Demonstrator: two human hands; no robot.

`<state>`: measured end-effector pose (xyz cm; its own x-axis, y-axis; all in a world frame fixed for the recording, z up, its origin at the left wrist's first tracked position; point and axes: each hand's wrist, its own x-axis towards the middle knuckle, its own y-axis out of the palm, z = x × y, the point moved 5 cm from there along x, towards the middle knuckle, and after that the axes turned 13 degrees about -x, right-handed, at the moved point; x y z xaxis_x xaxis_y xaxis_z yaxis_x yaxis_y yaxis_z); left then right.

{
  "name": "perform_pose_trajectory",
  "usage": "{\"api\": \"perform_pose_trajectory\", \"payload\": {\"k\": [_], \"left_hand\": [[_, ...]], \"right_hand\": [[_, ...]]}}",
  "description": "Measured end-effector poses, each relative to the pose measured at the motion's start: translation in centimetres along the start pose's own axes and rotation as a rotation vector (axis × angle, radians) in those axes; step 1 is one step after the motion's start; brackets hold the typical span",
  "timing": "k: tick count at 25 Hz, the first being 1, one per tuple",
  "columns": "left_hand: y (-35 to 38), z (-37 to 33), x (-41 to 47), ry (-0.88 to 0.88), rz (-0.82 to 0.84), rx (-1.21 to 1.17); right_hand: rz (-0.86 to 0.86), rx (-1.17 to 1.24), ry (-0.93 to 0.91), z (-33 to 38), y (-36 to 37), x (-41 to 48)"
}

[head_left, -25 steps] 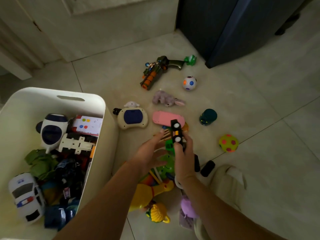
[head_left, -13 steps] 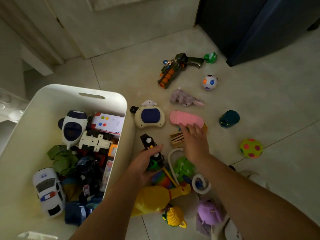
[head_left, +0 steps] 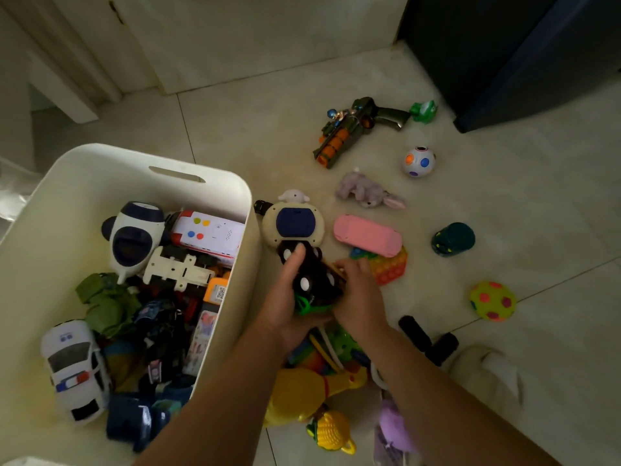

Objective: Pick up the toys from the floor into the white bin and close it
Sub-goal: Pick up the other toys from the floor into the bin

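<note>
Hands meet at a black toy car [head_left: 314,280] just outside the white bin [head_left: 252,260]. The left hand [head_left: 285,304], which held the car half a second ago, keeps fingers and thumb clamped round it. The right hand [head_left: 361,301] has drawn back from the pink console [head_left: 368,235] to the car's side, fingers curled; whether they grip anything cannot be told. A cream handheld game [head_left: 294,223], rainbow pop pad [head_left: 389,267], plush rabbit [head_left: 364,191] and toy blaster [head_left: 349,129] lie beyond. A yellow rubber chicken [head_left: 302,395] lies beneath the forearms.
</note>
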<state>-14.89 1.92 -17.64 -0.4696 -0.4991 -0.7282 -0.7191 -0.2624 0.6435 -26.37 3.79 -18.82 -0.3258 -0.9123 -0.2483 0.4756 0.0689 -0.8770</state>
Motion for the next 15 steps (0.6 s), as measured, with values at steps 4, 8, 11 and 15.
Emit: {"api": "perform_pose_trajectory", "payload": {"k": [4, 8, 11, 15], "left_hand": [[1.7, -1.5, 0.8, 0.048, 0.123, -0.026], [1.7, -2.1, 1.4, 0.028, 0.132, -0.073], [0.5, -2.2, 1.9, 0.023, 0.091, -0.174], [-0.5, -1.4, 1.6, -0.029, 0.023, -0.273]], "right_hand": [[0.086, 0.077, -0.043, 1.9, -1.7, 1.1], [0.28, 0.164, -0.071, 2.7, -2.8, 1.9], [0.458, 0.28, 0.044, 3.0, -2.6, 1.7], [0.798, 0.5, 0.144, 1.7, -2.8, 2.5]]}}
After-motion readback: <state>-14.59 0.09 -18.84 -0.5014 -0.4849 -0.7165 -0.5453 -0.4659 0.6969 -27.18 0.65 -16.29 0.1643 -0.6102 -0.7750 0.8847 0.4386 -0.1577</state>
